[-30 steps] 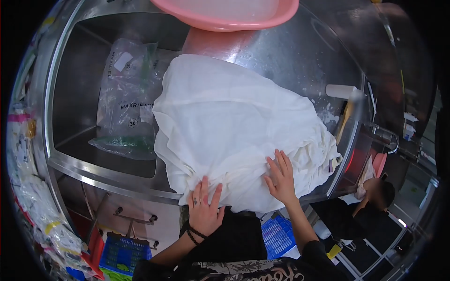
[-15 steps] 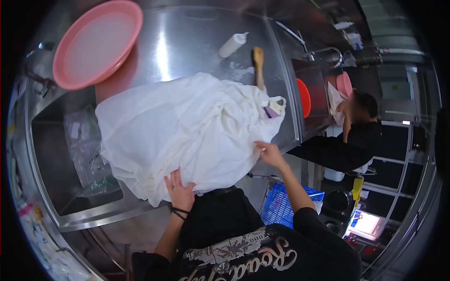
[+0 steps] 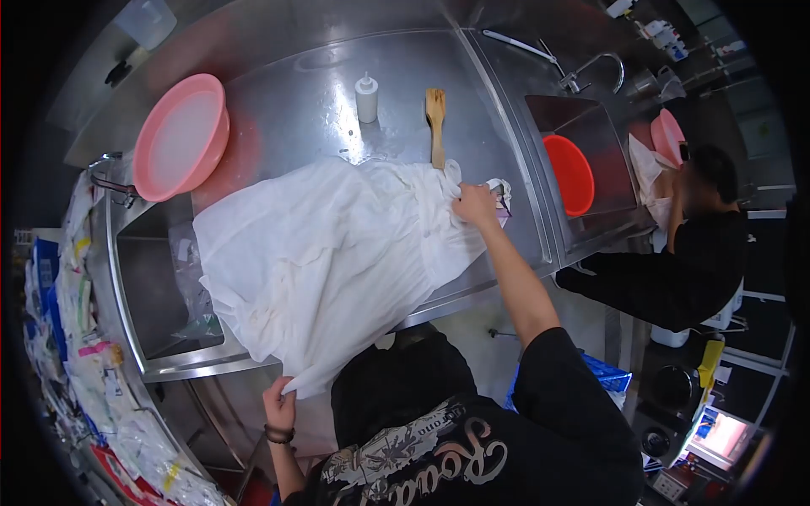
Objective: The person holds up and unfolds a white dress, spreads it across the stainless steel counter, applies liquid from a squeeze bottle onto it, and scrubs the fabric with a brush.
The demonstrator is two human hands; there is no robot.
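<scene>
A white cloth garment (image 3: 312, 253), creased and gathered, lies spread across the steel counter, its lower corner hanging over the front edge. My left hand (image 3: 280, 407) pinches that hanging corner. Further up, my right hand (image 3: 477, 205) is closed on the gathered fabric at the garment's right end. Beside it, a small tag with purple on it (image 3: 504, 212) partly shows. Just beyond the cloth lies a wooden-handled brush (image 3: 435, 126), the tip of its handle at the fabric. A white squeeze bottle (image 3: 366, 99) stands upright to its left.
A pink basin (image 3: 180, 139) of cloudy liquid sits at the counter's left. Below it, a sink (image 3: 152, 287) holds a clear plastic bag (image 3: 190, 274). To the right, a red basin (image 3: 569, 174) rests in another sink, and a co-worker (image 3: 704, 228) handles pale cloth there.
My left hand has drawn the garment's corner toward me, past the counter edge. My right hand has moved up from the near edge onto the gathered part. The camera view has shifted.
</scene>
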